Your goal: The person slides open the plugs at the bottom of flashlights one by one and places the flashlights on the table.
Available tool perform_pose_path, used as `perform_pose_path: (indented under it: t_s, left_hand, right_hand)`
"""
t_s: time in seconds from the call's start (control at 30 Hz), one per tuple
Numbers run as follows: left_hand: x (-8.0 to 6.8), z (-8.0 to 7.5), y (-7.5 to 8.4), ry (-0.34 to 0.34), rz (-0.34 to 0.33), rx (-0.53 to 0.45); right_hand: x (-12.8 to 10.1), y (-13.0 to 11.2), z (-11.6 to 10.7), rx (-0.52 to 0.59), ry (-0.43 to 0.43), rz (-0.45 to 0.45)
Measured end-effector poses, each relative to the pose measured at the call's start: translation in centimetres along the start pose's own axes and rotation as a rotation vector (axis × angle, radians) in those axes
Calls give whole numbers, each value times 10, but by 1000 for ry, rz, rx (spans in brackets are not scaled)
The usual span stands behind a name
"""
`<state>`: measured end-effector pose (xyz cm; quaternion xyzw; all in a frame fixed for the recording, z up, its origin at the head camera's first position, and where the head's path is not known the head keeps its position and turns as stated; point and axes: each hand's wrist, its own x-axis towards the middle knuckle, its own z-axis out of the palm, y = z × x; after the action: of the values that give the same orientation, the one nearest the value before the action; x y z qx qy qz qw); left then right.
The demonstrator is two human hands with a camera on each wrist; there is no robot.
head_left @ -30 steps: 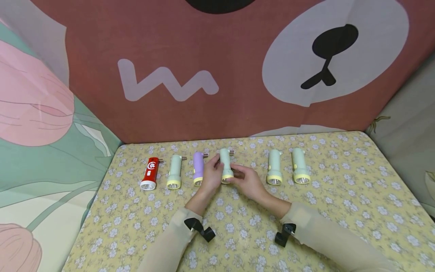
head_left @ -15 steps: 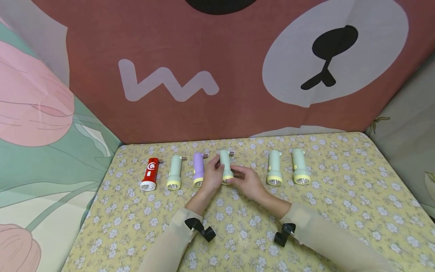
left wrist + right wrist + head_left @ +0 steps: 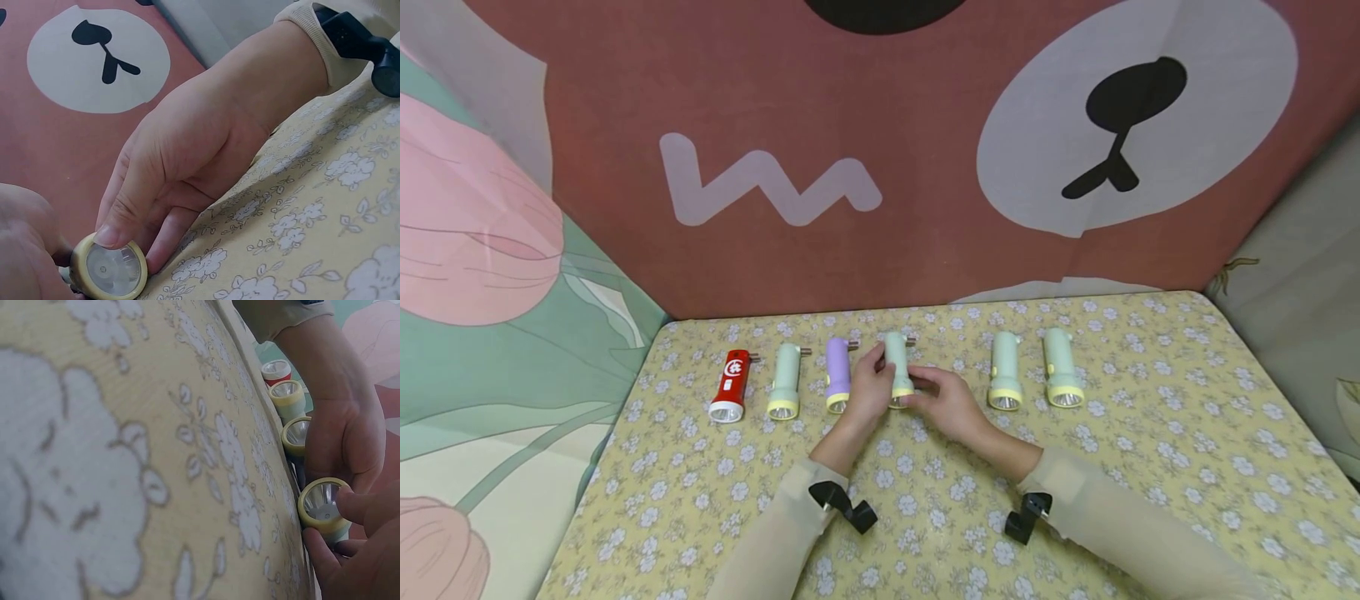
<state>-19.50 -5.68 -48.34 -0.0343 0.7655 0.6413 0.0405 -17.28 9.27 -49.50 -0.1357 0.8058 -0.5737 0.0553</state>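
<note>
Green flashlight [image 3: 897, 367] lies lengthwise, lens toward person; left hand [image 3: 868, 390], right hand [image 3: 946, 402] both pinch lens end.

row: six flashlights side by side on the table [image 3: 1150, 500]
held flashlight [image 3: 897, 367]: fourth from left, between both hands

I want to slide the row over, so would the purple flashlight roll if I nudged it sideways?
Probably yes: the purple flashlight lies on its side and its body looks round, so it may roll. The wider yellow lens ring could make it curve. It looks like small, stiff plastic, likely light; the cloth may slow it.
</note>
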Motion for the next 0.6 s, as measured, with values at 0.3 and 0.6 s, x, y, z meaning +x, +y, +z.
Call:
perform_pose_path:
  t_s: [0.3,0.6]
  left_hand:
    - [0,-1,0,-12,-6,-25]
    - [-1,1,2,3,-33,-38]
  right_hand:
    - [-1,0,-1,15,-16,13]
    - [-1,1,-1,15,-24,34]
